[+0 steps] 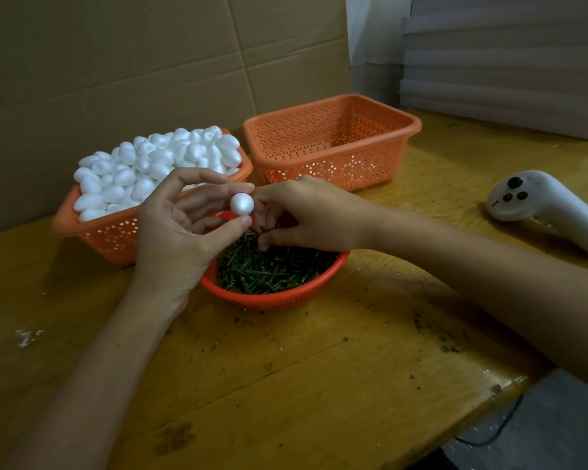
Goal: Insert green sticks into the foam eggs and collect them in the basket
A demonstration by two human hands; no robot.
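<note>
My left hand (pixel 180 228) pinches a white foam egg (pixel 242 202) between thumb and fingertips, above a round orange bowl (pixel 272 298) full of green sticks (pixel 269 269). My right hand (pixel 306 215) is right beside the egg, fingers curled down over the sticks; a green stick (pixel 257 229) shows under its fingertips. A heap of foam eggs (pixel 150 167) fills an orange basket (pixel 109 232) at the left. A second orange basket (pixel 333 144) stands behind, nothing visible inside it.
A white hand controller (pixel 550 208) lies on the wooden table (pixel 319 368) at the right. Cardboard walls close off the back and left. The table's edge cuts diagonally at the lower right, with a black cable (pixel 496 432) below it.
</note>
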